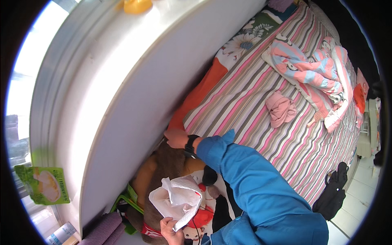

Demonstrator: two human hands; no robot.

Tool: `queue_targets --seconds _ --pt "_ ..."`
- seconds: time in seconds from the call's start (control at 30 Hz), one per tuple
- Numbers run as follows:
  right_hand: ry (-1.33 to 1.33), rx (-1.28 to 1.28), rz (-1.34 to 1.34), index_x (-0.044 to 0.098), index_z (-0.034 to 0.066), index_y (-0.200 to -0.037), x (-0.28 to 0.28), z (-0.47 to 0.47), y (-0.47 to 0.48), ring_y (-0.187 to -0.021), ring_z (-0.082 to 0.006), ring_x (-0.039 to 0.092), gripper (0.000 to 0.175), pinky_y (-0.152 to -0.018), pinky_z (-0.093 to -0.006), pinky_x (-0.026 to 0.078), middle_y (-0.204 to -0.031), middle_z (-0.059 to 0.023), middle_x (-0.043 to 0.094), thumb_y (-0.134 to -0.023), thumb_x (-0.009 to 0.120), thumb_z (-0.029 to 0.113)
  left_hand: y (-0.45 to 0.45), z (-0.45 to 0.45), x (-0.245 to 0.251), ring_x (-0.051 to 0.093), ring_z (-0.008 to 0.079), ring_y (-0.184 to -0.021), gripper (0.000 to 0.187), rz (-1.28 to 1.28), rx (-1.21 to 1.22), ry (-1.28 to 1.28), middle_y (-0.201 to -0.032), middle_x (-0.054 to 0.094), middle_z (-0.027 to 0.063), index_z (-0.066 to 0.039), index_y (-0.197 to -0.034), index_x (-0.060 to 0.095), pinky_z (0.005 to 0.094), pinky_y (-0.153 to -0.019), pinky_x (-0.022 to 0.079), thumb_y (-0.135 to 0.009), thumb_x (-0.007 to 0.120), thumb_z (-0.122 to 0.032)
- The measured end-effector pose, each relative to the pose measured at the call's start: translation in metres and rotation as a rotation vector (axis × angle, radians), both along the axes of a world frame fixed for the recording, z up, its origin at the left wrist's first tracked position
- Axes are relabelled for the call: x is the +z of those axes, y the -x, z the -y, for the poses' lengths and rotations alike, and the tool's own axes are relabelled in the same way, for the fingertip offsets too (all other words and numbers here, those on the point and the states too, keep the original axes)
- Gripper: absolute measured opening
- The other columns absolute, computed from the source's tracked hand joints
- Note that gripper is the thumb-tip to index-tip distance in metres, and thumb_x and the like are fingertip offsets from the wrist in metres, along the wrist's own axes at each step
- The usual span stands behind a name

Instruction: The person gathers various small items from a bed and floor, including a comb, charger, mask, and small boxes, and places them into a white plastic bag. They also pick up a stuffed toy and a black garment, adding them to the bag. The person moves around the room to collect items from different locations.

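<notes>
At the bottom, my left hand (pixel 172 231) pinches the rim of a white, textured, crumpled bag (pixel 176 196), whose opening faces up. My right hand (pixel 177 139), with a black watch (pixel 191 144) on the wrist and a blue sleeve, reaches to the bed's edge by the wall. Its fingers are curled beside the orange bedding (pixel 199 92) and the top of a brown plush item (pixel 170 159); whether they grip anything is hidden. Below the bag lies a red-and-white printed plush or cloth (pixel 202 216), with dark cloth around it.
A striped bedsheet (pixel 239 113) covers the bed, holding a pink cap (pixel 280 108), a rumpled pink-and-blue garment (pixel 309 70) and a hairbrush (pixel 314 119). Black clothing (pixel 330 191) hangs at its edge. A green food pouch (pixel 44 185) stands by the window; purple foam (pixel 102 229) lies below.
</notes>
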State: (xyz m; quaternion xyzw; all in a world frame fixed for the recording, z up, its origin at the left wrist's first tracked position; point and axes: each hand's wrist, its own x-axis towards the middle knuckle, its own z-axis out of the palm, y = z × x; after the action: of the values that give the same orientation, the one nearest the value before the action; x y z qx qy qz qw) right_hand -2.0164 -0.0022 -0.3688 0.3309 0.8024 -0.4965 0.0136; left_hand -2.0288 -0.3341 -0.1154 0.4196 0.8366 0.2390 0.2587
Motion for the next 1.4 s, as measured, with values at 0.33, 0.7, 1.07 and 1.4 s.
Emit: queue_targets --seconds 0.33,0.7,1.07,1.4 --pt "-0.243 0.068 0.094 0.063 -0.0024 -0.099 0.215 -0.09 -0.127 -0.095 -0.0442 0.063 0.029 -0.081 -0.0502 0.049 -0.096 -0.0252 0.067 -0.09 0.057 0.024 0.006 -0.015 0.074 0.061 0.0367 -0.088 0.022 -0.09 -0.149 -0.163 -0.097 0.062 0.017 -0.003 -0.084 0.064 0.0407 -0.078 0.05 -0.067 0.058 0.009" --pt "-0.572 -0.209 0.131 0.068 0.002 -0.099 0.47 -0.209 -0.286 -0.094 -0.0416 0.065 0.031 -0.084 -0.0455 0.052 -0.097 -0.022 0.069 -0.088 0.066 0.03 0.002 -0.064 0.134 0.064 0.0322 -0.08 0.021 -0.18 -0.284 -0.306 -0.089 0.062 0.0131 -0.002 -0.08 0.067 0.0368 -0.069 0.053 -0.062 0.072 0.007" --pt "-0.792 -0.332 -0.072 0.066 0.0112 -0.114 0.435 -0.293 -0.158 -0.102 -0.0367 0.063 0.031 -0.092 -0.0432 0.051 -0.117 -0.017 0.056 -0.083 0.067 0.017 -0.016 -0.159 0.169 0.066 0.0303 -0.079 0.02 -0.158 -0.369 -0.261 -0.092 0.063 0.0116 -0.003 -0.081 0.069 0.0365 -0.069 0.055 -0.063 0.074 0.004" --pt "-0.817 -0.439 -0.09 0.07 0.0118 -0.09 0.381 -0.344 -0.091 -0.096 -0.0332 0.064 0.011 -0.083 -0.0427 0.054 -0.104 -0.0129 0.059 -0.083 0.062 0.009 -0.021 -0.194 0.172 0.067 0.031 -0.081 0.021 -0.182 -0.407 -0.195 -0.094 0.063 0.012 -0.003 -0.081 0.069 0.0365 -0.069 0.055 -0.062 0.076 0.004"
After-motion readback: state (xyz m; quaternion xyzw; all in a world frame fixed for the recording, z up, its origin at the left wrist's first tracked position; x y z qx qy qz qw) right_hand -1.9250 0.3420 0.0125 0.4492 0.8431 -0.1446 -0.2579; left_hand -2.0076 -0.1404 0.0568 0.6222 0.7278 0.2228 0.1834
